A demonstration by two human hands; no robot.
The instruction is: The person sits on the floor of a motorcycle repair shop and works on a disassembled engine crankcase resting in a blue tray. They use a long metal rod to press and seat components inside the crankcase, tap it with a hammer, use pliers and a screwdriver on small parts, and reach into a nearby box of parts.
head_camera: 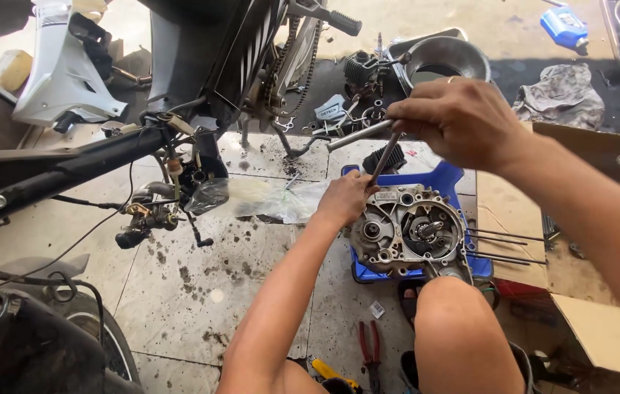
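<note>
**Hands on an engine case, tools and parts crowding the floor**

The right hand [463,120], upper centre of the frame, is closed around a metal T-handle wrench [368,138] whose shaft slants down toward the engine case [408,232]. The left hand [343,198] is curled against the case's upper-left edge; what it grips is hidden. The case sits in a blue plastic tray [445,179] at centre, a bare knee [456,321] just below it. Long thin rods [507,246] stick out to the right over cardboard [503,211]. A motorcycle frame [69,168] fills the left, a metal bowl [447,60] and loose parts lie behind, red-handled pliers [370,350] lie at the bottom. Stained floor tiles [200,284] stay open at lower left.
</note>
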